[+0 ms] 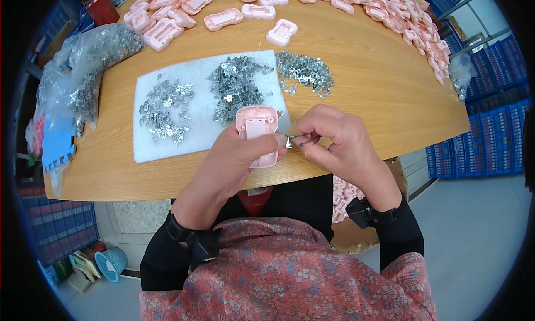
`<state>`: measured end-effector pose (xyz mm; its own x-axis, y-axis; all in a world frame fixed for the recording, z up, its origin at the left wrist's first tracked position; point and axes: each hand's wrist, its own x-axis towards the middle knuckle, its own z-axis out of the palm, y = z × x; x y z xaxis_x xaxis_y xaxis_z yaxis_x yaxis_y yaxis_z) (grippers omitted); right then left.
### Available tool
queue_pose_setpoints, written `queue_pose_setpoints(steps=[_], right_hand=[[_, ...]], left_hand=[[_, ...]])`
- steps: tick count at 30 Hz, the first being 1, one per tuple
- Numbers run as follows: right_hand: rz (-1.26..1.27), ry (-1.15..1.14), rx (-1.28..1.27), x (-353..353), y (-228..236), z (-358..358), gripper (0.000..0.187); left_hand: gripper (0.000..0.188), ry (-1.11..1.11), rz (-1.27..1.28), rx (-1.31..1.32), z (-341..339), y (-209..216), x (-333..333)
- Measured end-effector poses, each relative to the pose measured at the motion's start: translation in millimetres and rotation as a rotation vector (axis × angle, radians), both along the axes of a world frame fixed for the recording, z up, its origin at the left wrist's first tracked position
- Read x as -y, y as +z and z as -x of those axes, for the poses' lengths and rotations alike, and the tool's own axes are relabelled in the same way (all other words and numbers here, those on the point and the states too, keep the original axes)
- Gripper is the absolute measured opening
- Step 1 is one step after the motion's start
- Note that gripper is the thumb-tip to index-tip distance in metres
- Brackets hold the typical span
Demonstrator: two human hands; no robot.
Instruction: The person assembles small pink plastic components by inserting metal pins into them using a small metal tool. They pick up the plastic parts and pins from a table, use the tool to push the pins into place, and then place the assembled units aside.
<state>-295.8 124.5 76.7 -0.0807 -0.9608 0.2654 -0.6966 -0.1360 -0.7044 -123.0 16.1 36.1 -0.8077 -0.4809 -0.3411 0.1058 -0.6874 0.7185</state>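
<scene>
My left hand [220, 159] holds a pink plastic casing [256, 119] near the table's front edge, its recessed inner side turned up. The left thumb lies across the casing, with its tip against a small shiny metal piece [288, 143] at the right side. In my right hand [340, 143], a thin dark tool that looks like tweezers [310, 140] is pinched between thumb and fingers. Its tip meets the metal piece. Just beyond my hands is a white foam sheet [195, 79], bearing a loose pile of small metal pieces [164, 112] and a denser pile [237, 84].
More metal pieces [305, 73] lie on the wooden table [368, 76] right of the sheet. A clear bag of metal parts [83, 70] sits at the left. Many pink casings [384, 15] cover the far and right edges. Blue crates [485, 143] stand right; a blue basket [111, 262] is on the floor.
</scene>
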Motion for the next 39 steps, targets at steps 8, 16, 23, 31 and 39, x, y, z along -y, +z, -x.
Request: queue_pose_setpoints(steps=[8, 16, 23, 31, 39], right_hand=[[-0.16, -0.149, 0.206, -10.6, -10.8, -4.3, 0.012], [-0.254, -0.213, 0.921, -13.4, -34.7, -13.4, 0.011], [-0.292, -0.23, 1.011, -13.3, -39.7, -20.0, 0.011], [-0.234, -0.264, 0.977, -21.9, -33.7, -8.5, 0.009], [-0.202, 0.0, 0.93, -28.7, -18.1, -20.9, 0.007]], left_hand=[[0.034, 0.135, 0.036, 0.014, 11.2, -4.2, -11.7], [0.025, 0.188, 0.201, -0.012, 13.5, -10.1, -17.3], [0.028, 0.198, 0.221, -0.025, 12.1, -11.6, -17.9], [0.054, 0.02, -0.333, -0.399, -2.9, 5.5, 4.8], [0.061, 0.008, 0.117, -0.089, 1.1, -7.1, -2.4]])
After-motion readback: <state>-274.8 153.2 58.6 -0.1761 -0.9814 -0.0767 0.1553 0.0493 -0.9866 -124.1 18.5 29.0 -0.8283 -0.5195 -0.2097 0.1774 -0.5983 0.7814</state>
